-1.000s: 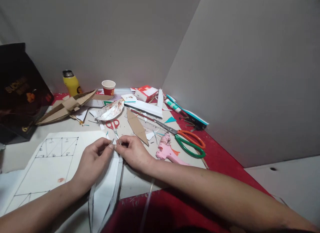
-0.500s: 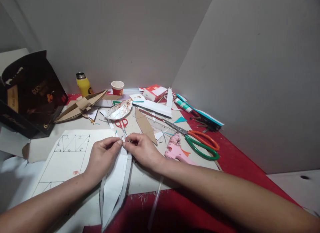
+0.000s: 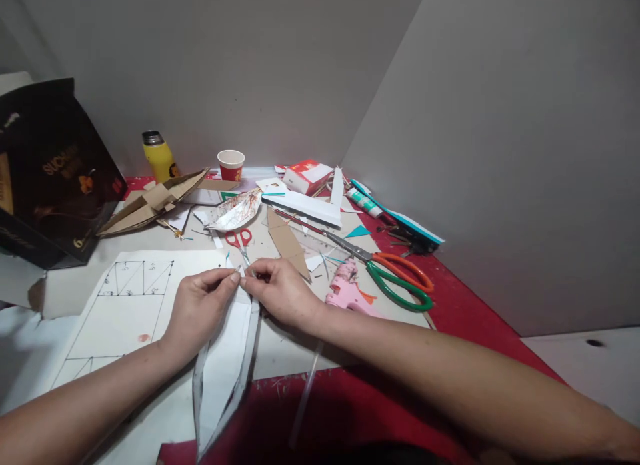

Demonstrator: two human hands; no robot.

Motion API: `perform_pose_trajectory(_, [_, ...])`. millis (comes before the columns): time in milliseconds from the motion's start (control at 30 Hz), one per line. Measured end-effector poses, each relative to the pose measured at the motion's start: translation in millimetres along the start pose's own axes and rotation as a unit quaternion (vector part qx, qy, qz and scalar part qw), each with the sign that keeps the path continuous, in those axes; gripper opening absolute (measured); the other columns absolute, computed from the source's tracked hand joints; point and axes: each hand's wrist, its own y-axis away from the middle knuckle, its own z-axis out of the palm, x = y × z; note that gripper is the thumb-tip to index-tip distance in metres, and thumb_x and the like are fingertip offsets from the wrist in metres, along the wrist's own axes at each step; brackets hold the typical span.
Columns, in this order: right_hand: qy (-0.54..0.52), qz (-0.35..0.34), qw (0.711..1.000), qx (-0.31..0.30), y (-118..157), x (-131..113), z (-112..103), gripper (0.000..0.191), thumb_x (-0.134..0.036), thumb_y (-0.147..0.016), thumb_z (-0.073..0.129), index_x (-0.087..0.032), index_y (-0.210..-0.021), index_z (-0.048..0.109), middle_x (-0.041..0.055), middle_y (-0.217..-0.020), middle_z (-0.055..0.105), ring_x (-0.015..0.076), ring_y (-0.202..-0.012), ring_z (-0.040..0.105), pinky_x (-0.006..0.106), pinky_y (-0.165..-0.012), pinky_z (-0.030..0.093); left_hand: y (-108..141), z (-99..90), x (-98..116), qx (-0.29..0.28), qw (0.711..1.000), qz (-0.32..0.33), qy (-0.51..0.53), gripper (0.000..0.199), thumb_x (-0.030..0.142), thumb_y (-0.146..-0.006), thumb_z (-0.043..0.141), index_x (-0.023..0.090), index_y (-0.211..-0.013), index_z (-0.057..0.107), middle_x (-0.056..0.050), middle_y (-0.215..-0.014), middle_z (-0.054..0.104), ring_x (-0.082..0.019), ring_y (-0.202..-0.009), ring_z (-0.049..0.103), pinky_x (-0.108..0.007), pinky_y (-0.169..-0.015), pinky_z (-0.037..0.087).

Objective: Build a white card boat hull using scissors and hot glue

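A long white paper boat-like piece with raised grey edges (image 3: 226, 368) points toward me, its far end at my fingertips. My left hand (image 3: 203, 305) pinches that far tip from the left, thumb against forefinger. From the right, my right hand (image 3: 283, 293) pinches at the same tip, its fingers curled. The two thumbs nearly meet there, and what lies between the fingertips is mostly covered. Just beyond them lie small red-handled scissors (image 3: 239, 238). A pink glue gun (image 3: 347, 288) rests right of my right hand, near large scissors with green and orange handles (image 3: 400, 285).
A sheet with pencil-drawn lines (image 3: 120, 318) lies left. Behind are a cardboard boat shape (image 3: 155, 202), a scribbled white boat shape (image 3: 235, 210), a yellow bottle (image 3: 160, 158) and a paper cup (image 3: 231, 165). A black box (image 3: 55, 172) stands far left; a clear glue stick (image 3: 306, 398) lies in front.
The whole view has shifted slightly, so things sit a little higher and further left. Both hands keep their pinch on the paper piece's far tip.
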Motion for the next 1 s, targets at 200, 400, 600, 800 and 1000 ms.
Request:
perform_pose_trajectory(200, [-0.001,0.009,1.0,-0.01,-0.3,-0.7,-0.8,0.027,-0.023,-0.075,0.056,-0.019,-0.052,0.043,-0.0067,-0.051,0.035,0.0095,-0.052,0.034,0.023,-0.05,0.025,-0.2,-0.7,1.2,0.002,1.0,0.0,0.001,0.019,0.036,-0.074,0.069,0.018,-0.078,0.076,-0.002,-0.078,0.075,-0.019,-0.077,0.065,-0.029,-0.074,0.05])
perform_pose_trajectory(400, [-0.015,0.033,0.999,-0.015,0.1,3.3,1.5,0.024,-0.022,-0.075,0.056,-0.019,-0.054,0.046,-0.0066,-0.05,0.04,0.009,-0.048,0.038,0.022,-0.047,0.028,-1.7,-2.6,0.3,-0.028,1.0,-0.008,-0.002,0.017,0.034,-0.075,0.067,0.018,-0.073,0.074,-0.001,-0.074,0.073,-0.018,-0.073,0.063,-0.028,-0.071,0.048])
perform_pose_trajectory(600, [-0.031,0.047,0.998,-0.008,-2.7,6.9,-0.7,0.022,-0.025,-0.075,0.057,-0.019,-0.056,0.049,-0.0063,-0.049,0.043,0.0089,-0.044,0.04,0.023,-0.045,0.032,-7.6,-7.4,5.7,-0.079,0.996,-0.018,0.023,0.028,0.041,-0.081,0.059,0.018,-0.081,0.075,-0.005,-0.08,0.074,-0.022,-0.081,0.065,-0.031,-0.074,0.051])
perform_pose_trajectory(800, [-0.035,0.041,0.998,0.014,-5.4,4.3,-12.6,0.02,-0.031,-0.075,0.058,-0.019,-0.061,0.052,-0.0063,-0.049,0.043,0.009,-0.043,0.039,0.022,-0.043,0.031,-8.9,-14.4,12.8,-0.06,0.998,-0.025,0.014,0.026,0.039,-0.075,0.068,0.016,-0.085,0.071,-0.004,-0.074,0.071,-0.019,-0.068,0.063,-0.026,-0.058,0.046])
perform_pose_trajectory(1000, [-0.045,0.024,0.998,0.031,-3.7,-3.5,-18.1,0.018,-0.031,-0.072,0.06,-0.017,-0.063,0.056,-0.0049,-0.055,0.046,0.0097,-0.051,0.041,0.022,-0.047,0.033,-2.5,-12.4,10.0,-0.068,0.997,0.007,-0.044,0.019,0.035,-0.077,0.065,0.017,-0.069,0.065,0.001,-0.064,0.064,-0.014,-0.059,0.057,-0.023,-0.055,0.042])
